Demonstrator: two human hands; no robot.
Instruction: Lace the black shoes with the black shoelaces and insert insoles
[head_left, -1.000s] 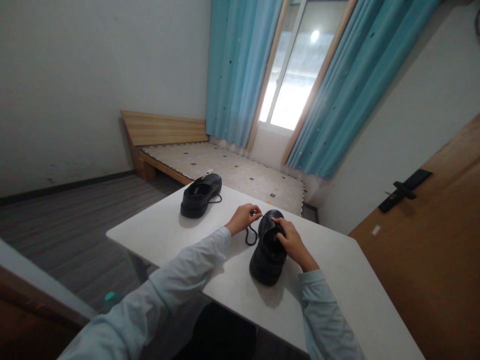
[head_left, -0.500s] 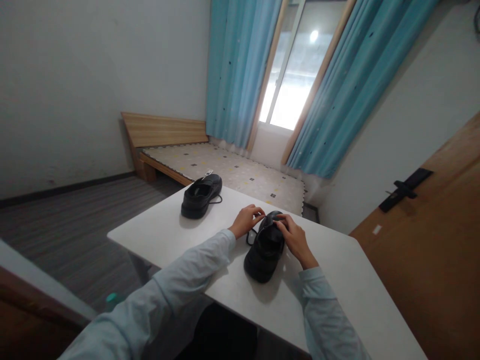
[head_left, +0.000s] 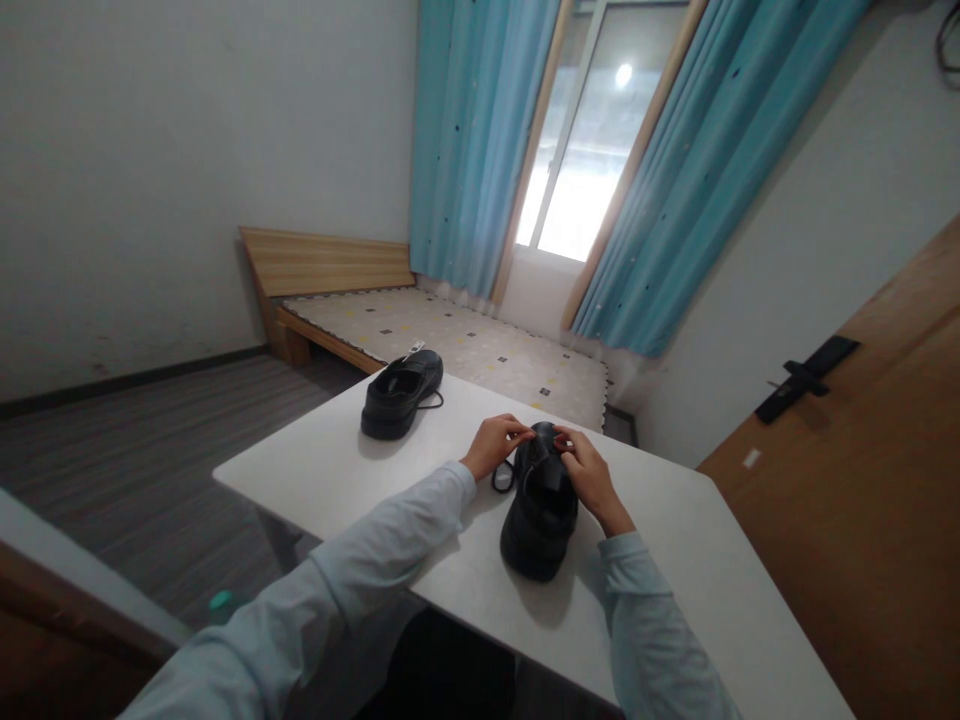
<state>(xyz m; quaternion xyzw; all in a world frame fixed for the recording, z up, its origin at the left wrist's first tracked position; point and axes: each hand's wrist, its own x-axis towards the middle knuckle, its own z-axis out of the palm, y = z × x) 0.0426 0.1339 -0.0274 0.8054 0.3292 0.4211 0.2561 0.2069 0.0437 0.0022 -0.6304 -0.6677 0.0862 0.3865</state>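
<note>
A black lace-up shoe (head_left: 541, 525) stands on the white table in front of me, heel toward me and toe pointing away. At its left front edge, my left hand (head_left: 495, 443) is closed in a pinch on the shoelace (head_left: 503, 478), part of which hangs in a loop beside the shoe. On the other side, my right hand (head_left: 589, 470) is closed, thumb and fingers gripping the shoe near its lacing. The fine detail between the fingertips is too small to make out. A second black shoe (head_left: 401, 395) rests farther left, its lace trailing and a pale tag on top.
The white table (head_left: 315, 480) ends close to a bed (head_left: 480, 335) with a patterned mattress. Blue curtains (head_left: 480, 140) frame a bright window behind it. A wooden door (head_left: 847, 500) with a black handle stands at the right. A small green object (head_left: 220, 600) is low at the left.
The shoe between my hands has turned straighter, its heel shifting right and slightly nearer to me. Both hands stay near its front, with only small finger movements. The second shoe has not moved.
</note>
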